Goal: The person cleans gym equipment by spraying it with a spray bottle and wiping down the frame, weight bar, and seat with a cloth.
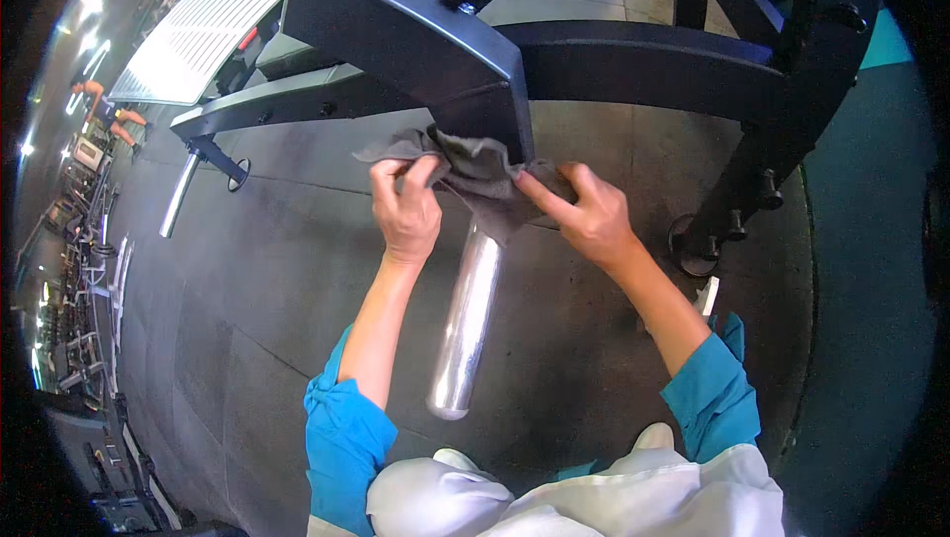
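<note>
A crumpled grey cloth [482,173] is stretched between my two hands, against the lower end of a black steel arm [438,54] of a weight machine. My left hand [406,207] pinches the cloth's left side between thumb and fingers. On the other side, my right hand [590,214] grips the cloth with its index finger laid along it. Below the cloth, a chrome weight-plate peg [467,329] points towards me, its rounded end bare. The cloth hides the place where the peg meets the arm.
A ribbed metal footplate [200,39] rises at the upper left, with a second chrome peg [179,195] below it. The black frame [646,65] crosses behind the arm. Its right upright carries short black pegs [770,190]. Far left, a person [111,110] is near other gym equipment.
</note>
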Motion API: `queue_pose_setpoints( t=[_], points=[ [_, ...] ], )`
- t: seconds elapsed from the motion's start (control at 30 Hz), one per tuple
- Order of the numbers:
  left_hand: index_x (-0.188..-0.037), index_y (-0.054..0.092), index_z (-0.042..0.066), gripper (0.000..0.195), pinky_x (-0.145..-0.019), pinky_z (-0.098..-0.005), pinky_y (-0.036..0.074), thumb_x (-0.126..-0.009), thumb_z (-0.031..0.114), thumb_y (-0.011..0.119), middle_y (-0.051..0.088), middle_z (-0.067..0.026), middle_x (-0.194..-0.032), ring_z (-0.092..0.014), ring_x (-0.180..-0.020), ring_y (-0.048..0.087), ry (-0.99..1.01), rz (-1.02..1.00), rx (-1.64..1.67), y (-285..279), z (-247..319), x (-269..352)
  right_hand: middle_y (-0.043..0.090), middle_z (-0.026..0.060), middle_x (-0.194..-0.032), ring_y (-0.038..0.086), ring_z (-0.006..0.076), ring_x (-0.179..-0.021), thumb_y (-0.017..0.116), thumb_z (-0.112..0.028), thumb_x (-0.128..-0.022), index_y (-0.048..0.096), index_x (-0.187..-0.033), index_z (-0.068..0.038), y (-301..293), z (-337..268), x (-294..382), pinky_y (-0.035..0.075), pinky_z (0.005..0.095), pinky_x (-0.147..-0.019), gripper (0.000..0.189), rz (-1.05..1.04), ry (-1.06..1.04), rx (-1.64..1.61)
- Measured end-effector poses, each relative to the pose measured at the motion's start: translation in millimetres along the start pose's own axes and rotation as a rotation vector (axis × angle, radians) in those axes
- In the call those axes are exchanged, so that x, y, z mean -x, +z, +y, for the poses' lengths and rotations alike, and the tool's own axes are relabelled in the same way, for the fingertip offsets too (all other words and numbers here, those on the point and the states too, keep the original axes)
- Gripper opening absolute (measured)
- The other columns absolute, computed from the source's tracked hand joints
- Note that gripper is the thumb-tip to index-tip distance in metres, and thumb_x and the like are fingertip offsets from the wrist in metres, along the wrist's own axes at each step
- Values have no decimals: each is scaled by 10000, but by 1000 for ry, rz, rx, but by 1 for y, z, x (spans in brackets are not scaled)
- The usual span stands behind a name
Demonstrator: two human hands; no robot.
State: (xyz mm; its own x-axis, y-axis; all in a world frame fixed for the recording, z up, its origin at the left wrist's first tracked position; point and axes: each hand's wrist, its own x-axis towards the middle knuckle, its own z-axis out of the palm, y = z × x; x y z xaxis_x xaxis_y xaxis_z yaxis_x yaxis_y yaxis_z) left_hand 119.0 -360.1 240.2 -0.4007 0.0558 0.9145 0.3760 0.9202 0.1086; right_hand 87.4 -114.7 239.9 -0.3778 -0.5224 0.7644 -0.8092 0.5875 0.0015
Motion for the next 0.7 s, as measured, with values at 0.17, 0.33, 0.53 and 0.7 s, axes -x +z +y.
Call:
queue_pose_setpoints(
  t=[0.17, 0.33, 0.53, 0.7],
  points=[
    [-1051, 589, 46, 409, -769, -427, 468, -683, -121, 523, 532, -168, -965, -367, -884, 561, -116, -235, 57, 23, -13, 42, 398, 64, -766, 547, 223, -576, 542, -53, -779, 501, -1365, -344, 32, -8, 24, 513, 351, -519, 655, -114, 95, -43],
    [-1020, 580, 33, 241, -708, -414, 484, -788, -30, 599, 579, -159, -925, -360, -827, 602, -294, -257, 162, 22, -3, 27, 432, 91, -784, 561, 259, -565, 575, 59, -710, 489, -1371, -357, 55, -19, 56, 513, 374, -520, 786, -17, 320, -189],
    [-1022, 565, 11, 143, -652, -437, 467, -892, 71, 566, 603, -204, -873, -398, -809, 605, -338, -346, 229, 37, -1, 38, 440, 89, -780, 557, 262, -566, 574, 47, -708, 488, -1374, -343, 51, -7, 79, 504, 376, -516, 777, -44, 389, -170],
    [-966, 545, 12, 111, -674, -469, 452, -913, 104, 514, 602, -231, -890, -439, -837, 586, -534, -606, 270, 31, -40, 152, 422, 75, -761, 558, 248, -595, 533, -13, -777, 508, -1355, -353, 36, -44, -1, 503, 364, -521, 671, -93, 227, -222]
  ],
)
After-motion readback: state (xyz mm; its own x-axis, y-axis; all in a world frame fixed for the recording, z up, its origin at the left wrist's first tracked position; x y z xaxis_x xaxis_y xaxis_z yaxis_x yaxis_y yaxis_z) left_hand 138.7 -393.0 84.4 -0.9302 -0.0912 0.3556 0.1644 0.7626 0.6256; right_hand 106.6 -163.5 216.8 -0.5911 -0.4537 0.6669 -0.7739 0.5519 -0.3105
